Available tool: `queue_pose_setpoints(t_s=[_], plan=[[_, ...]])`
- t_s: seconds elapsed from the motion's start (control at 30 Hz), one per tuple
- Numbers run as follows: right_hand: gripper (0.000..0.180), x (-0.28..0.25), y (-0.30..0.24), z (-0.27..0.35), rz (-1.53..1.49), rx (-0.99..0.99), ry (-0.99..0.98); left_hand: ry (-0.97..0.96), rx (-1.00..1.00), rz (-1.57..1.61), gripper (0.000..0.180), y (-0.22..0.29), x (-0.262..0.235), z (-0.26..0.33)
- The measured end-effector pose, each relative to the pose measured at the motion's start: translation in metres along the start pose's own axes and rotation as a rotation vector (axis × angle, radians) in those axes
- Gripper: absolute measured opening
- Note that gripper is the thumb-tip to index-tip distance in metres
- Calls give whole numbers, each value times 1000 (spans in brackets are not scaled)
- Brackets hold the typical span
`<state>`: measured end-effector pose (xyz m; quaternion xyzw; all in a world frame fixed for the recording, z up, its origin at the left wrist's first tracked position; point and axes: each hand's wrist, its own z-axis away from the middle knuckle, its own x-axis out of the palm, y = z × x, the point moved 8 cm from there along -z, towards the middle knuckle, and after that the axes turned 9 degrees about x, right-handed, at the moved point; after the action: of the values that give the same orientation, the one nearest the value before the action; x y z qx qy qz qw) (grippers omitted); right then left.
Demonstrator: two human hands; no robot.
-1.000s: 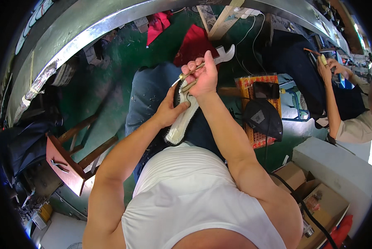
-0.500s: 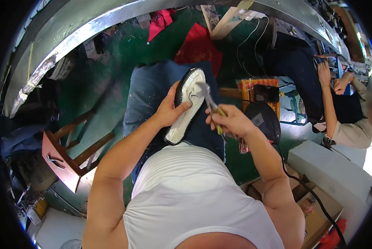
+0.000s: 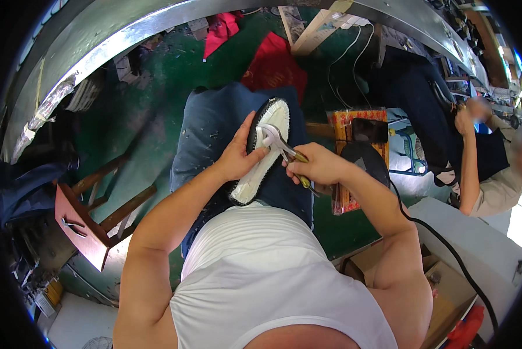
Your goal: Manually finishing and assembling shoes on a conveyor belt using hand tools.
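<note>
An upturned shoe (image 3: 253, 179) lies slantwise over my lap, its pale inner sole facing up and its dark edge showing at the rim. My left hand (image 3: 236, 156) grips the shoe along its left side, with the thumb pressed on the sole. In my right hand (image 3: 320, 165) are metal pincers (image 3: 277, 137) with yellow-green handles. Their curved head rests over the sole, close to my left thumb. Whether the jaws bite on anything is too small to tell. A second thin tool seems to poke out below my right hand; its kind is unclear.
A dark phone (image 3: 370, 130) and a black rounded object (image 3: 364, 160) sit on a red-yellow package (image 3: 343, 200) at my right. Left stands a wooden stool (image 3: 82, 227). A metal-edged bench (image 3: 173, 24) curves ahead. A co-worker's arm (image 3: 469, 166) is at far right; a black cable (image 3: 447, 264) hangs nearby.
The pincers have come down and left onto the sole, turning as my right hand rotated. My left hand keeps its hold on the shoe. The co-worker's arms have shifted.
</note>
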<state>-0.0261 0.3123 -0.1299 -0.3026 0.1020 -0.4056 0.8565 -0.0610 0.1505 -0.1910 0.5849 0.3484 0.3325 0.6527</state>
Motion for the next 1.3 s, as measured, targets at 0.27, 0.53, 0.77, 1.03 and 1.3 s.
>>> queue_pose_setpoints(t_s=[0.27, 0.53, 0.77, 1.03, 1.3], plan=[[23, 5, -8, 9, -364, 143, -80, 46, 10, 121, 91, 11, -3, -1], [25, 14, -3, 7, -563, 247, -174, 28, 13, 30, 93, 12, -3, 0], [27, -2, -56, -6, 627, -95, 314, 60, -23, 171, 96, 8, -8, -3], [24, -8, -29, -4, -14, 183, -18, 59, -20, 100, 92, 3, -9, -5], [23, -17, -59, -9, 301, 272, -99, 97, -105, -88, 97, 11, -11, 5]])
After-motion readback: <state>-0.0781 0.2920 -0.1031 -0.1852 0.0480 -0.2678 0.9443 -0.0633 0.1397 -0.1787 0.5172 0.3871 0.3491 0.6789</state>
